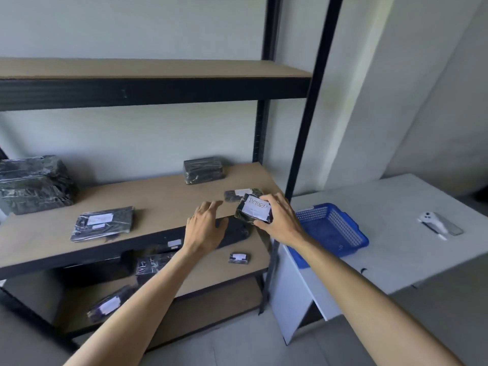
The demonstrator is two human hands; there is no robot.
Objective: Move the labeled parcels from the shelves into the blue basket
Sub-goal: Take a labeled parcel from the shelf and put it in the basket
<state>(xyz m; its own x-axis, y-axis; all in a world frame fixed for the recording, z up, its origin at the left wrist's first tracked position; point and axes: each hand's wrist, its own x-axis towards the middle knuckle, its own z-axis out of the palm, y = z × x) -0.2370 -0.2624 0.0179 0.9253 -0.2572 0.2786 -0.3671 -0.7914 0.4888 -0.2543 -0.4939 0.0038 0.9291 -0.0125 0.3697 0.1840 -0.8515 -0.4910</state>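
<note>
From the head view, five wrapped parcels lay on the middle shelf (158,196) and about four below. The right hand (280,220) gripped a "RETURN" parcel (255,209) at the shelf's edge; the left hand (204,225) hovered spread. One blue basket (330,231) sat on the white desk (396,207).

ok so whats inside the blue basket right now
The basket on the white table shows only bare mesh, no parcels. The right hand, holding the RETURN parcel, and its forearm hide the near left corner.
</note>
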